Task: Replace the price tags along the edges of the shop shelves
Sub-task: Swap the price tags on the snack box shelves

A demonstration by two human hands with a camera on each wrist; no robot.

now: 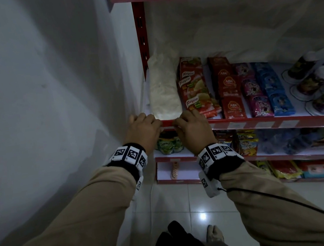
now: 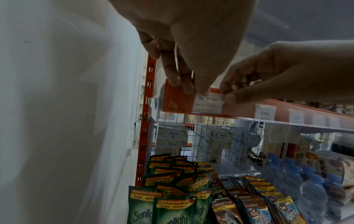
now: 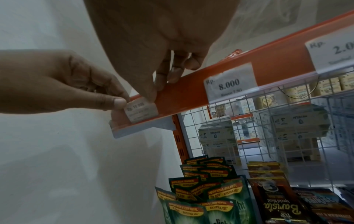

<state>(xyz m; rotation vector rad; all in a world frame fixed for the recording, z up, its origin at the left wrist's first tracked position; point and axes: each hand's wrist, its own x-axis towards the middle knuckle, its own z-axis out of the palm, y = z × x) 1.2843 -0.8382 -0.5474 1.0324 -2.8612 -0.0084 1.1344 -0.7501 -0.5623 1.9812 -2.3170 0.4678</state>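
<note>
Both hands on the price tag at the wall end of the shelf edge, seating it in the strip.
Left hand (image 1: 143, 130) sits at the shelf's left end beside the wall (image 1: 39, 98); its fingers (image 2: 188, 84) curl over the top of the red shelf edge (image 3: 184, 89) and the thumb pinches the tag's left edge. Price tag (image 2: 207, 104) reads about Rp 10.000 and lies against the strip, partly under the clear cover as far as I can tell. Right hand (image 1: 192, 129) pinches the tag's right edge, fingers over the top. To do it well: keep both ends level, slide down evenly, don't crease the paper. Next along, the 8.000 tag (image 3: 229, 83) looks seated; use it as the height reference.
</note>
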